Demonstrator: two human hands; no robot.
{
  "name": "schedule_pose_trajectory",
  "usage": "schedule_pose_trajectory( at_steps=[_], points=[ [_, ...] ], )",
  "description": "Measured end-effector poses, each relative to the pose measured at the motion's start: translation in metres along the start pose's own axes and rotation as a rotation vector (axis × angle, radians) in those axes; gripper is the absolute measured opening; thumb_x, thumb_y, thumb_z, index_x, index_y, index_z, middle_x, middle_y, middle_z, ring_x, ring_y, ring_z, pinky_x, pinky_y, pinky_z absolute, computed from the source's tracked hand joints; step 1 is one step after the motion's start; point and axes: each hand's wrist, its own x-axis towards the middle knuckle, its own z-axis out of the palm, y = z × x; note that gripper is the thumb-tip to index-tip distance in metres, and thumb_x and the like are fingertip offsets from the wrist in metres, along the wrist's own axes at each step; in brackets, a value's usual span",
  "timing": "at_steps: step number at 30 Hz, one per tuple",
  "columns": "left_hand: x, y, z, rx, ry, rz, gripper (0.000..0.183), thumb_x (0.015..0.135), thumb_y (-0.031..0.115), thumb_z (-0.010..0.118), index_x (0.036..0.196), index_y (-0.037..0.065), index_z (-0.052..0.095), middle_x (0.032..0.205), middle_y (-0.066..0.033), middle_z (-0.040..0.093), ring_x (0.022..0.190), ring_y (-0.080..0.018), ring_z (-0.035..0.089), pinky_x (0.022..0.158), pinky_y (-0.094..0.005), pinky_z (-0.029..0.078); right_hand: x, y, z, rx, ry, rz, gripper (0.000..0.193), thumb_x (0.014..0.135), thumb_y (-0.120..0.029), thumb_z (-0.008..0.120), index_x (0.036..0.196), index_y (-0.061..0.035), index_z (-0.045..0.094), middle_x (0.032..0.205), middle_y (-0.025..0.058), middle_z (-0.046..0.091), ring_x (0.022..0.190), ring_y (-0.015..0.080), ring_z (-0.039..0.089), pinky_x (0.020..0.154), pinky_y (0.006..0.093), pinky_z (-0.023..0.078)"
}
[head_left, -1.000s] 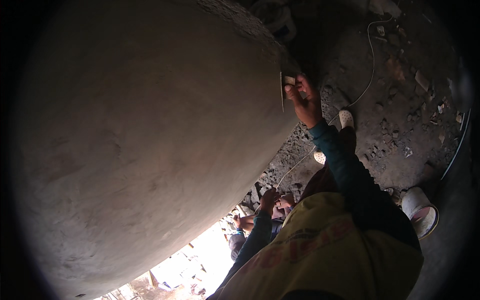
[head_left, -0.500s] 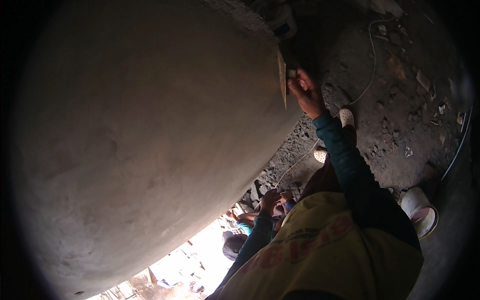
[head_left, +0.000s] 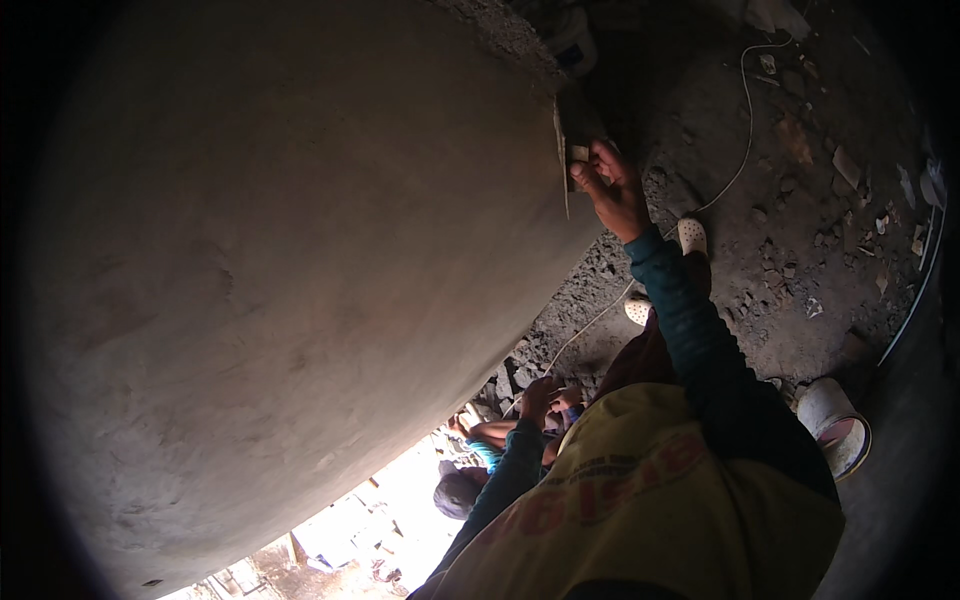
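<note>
My right hand (head_left: 618, 190), at the end of a teal sleeve, is closed round the grip of a plastering float (head_left: 561, 160). Seen almost edge-on, the float's thin flat blade lies along the right edge of a broad grey plastered wall (head_left: 300, 260). Lower down, my left hand (head_left: 538, 400) hangs near the wall's lower edge, in front of another person who sits or crouches beyond it. Its fingers are dark and partly lost against that person's hands, so whether they hold anything is unclear.
A person in a dark cap (head_left: 457, 492) is low beside the wall, against bright light. Rubble (head_left: 590, 290) lines the wall's foot. A thin cable (head_left: 748, 120) crosses the dirt floor. A whitish bucket (head_left: 830, 425) lies tipped at right; another pale container (head_left: 572, 45) stands at top.
The float has turned slightly and now shows more edge-on, with its blade closer along the wall's edge. My right hand stays closed on it; my left hand has barely moved.
</note>
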Motion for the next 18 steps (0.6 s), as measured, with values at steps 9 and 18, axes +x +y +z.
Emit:
schedule_pose_trajectory(
  at_steps=[9, 18],
  points=[
    [0.004, 0.005, 0.004, -0.103, 0.007, -0.030, 0.043, 0.108, 0.018, 0.053, 0.149, 0.004, 0.052, 0.130, -0.0183, 0.070, 0.111, -0.0306, 0.073, 0.085, -0.0403, 0.060, -0.011, 0.008, -0.005, 0.002, 0.011, -0.040, 0.053, 0.100, -0.026, 0.078, 0.139, 0.0047, 0.060, 0.122, 0.0144, 0.071, 0.104, 0.0183, 0.068, 0.093, 0.0354, 0.056],
    [-0.002, 0.006, 0.014, -0.098, 0.037, 0.013, 0.040, 0.105, 0.036, 0.064, 0.134, 0.009, 0.063, 0.111, -0.0085, 0.072, 0.098, -0.0212, 0.073, 0.078, -0.0372, 0.060, -0.014, 0.024, -0.026, 0.210, -0.034, 0.121, 0.059, 0.100, -0.018, 0.076, 0.148, 0.0076, 0.052, 0.126, 0.0086, 0.068, 0.117, 0.0136, 0.063, 0.103, 0.0347, 0.052]
  ],
)
